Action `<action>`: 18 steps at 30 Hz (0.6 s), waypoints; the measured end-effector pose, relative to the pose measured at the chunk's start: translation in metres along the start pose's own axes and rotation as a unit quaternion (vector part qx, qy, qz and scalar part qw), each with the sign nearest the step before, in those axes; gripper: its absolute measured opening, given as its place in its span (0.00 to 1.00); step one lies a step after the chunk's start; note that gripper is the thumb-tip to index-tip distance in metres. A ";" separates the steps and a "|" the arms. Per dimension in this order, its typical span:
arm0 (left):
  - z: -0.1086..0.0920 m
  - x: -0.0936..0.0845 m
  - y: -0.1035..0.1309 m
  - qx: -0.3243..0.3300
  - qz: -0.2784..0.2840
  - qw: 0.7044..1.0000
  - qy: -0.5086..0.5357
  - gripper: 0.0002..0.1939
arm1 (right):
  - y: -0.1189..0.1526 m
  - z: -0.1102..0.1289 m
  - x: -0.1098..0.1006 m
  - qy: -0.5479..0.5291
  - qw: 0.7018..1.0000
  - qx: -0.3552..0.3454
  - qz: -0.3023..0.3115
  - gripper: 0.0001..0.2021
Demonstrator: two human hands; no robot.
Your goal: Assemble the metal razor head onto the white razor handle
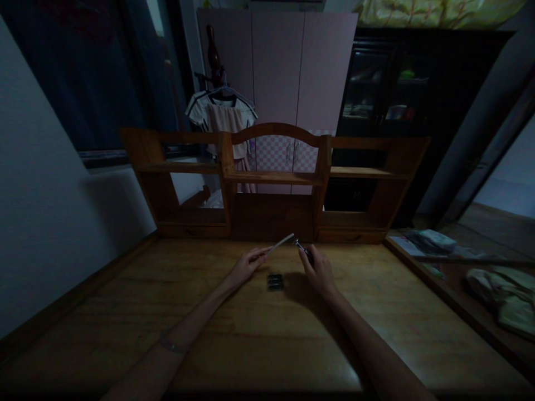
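Note:
Between the fingertips of my left hand (249, 264) is a slim, whitish strip (282, 243), slanting up to the right. My right hand (319, 271) is closed around a small tool with a dark handle and a shiny metal head (297, 242); its exact kind is too dark to make out. The metal head points up and left, close to the strip's far end; I cannot tell whether they touch. Below and between both hands, a small clear pack with dark bars (275, 282) lies flat on the wooden table (234, 351).
A wooden shelf unit (276, 178) stands along the table's back edge. On the left is a wall (50, 211). Beyond the raised right edge lie a packet (437, 239) and folded cloth (507, 298). The room is dim.

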State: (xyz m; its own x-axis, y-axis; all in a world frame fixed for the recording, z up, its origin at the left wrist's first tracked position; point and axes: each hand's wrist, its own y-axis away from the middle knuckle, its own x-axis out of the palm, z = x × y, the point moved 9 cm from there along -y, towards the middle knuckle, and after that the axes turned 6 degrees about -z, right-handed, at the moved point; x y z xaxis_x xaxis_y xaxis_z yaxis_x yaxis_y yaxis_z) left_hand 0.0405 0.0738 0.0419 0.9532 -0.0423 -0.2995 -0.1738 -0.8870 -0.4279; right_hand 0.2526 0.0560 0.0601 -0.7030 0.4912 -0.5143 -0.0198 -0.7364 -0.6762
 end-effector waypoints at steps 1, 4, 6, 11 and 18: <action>-0.001 0.000 0.000 0.005 0.002 1.000 -0.001 0.21 | 0.000 -0.001 0.000 0.000 1.000 0.003 0.001 0.15; -0.003 0.002 -0.002 0.021 0.015 1.000 -0.009 0.20 | 0.000 -0.003 0.003 0.004 1.000 0.008 0.008 0.15; -0.002 0.002 -0.003 0.026 0.016 0.999 -0.020 0.19 | 0.000 -0.002 0.003 0.005 1.000 0.005 0.011 0.15; -0.002 -0.004 -0.004 0.041 -0.010 0.998 -0.044 0.19 | 0.001 0.000 0.001 0.004 1.000 -0.004 0.009 0.15; -0.003 -0.005 -0.002 0.058 -0.018 0.994 -0.086 0.19 | 0.002 0.001 0.002 0.010 1.000 -0.008 0.011 0.16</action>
State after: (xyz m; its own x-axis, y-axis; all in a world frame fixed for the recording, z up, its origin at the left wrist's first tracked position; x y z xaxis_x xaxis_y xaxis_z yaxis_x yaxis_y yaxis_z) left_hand 0.0366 0.0738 0.0470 0.9043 0.0770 -0.4199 -0.1772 -0.8272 -0.5332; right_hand 0.2507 0.0551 0.0589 -0.6892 0.4837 -0.5394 0.0068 -0.7402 -0.6724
